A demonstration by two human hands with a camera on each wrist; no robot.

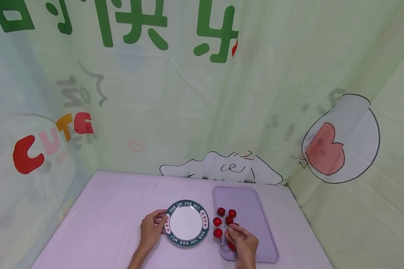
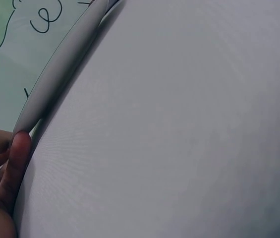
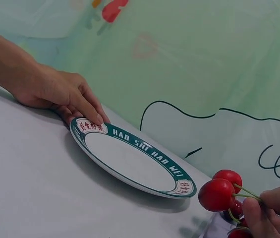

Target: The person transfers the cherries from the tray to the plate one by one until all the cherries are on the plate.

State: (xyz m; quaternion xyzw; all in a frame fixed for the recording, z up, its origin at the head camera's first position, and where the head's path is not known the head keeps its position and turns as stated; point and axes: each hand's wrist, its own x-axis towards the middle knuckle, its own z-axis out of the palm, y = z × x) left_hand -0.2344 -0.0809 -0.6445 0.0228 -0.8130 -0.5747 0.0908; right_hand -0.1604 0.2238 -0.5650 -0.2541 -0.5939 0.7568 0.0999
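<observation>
My left hand grips the left rim of a round white plate with a green lettered border, thumb on top and fingers beneath. The left wrist view shows the plate's pale underside edge-on, close over the table. To the right, my right hand pinches thin green stems between thumb and fingertips. Two red cherries hang out from these stems, between the plate and the tray. More cherries lie on the left part of the light purple tray, some partly hidden by the right hand.
A pale pink-white tabletop carries the plate and tray. Behind it and along both sides hangs a pale green curtain printed with green characters, cartoon outlines and a balloon with a heart.
</observation>
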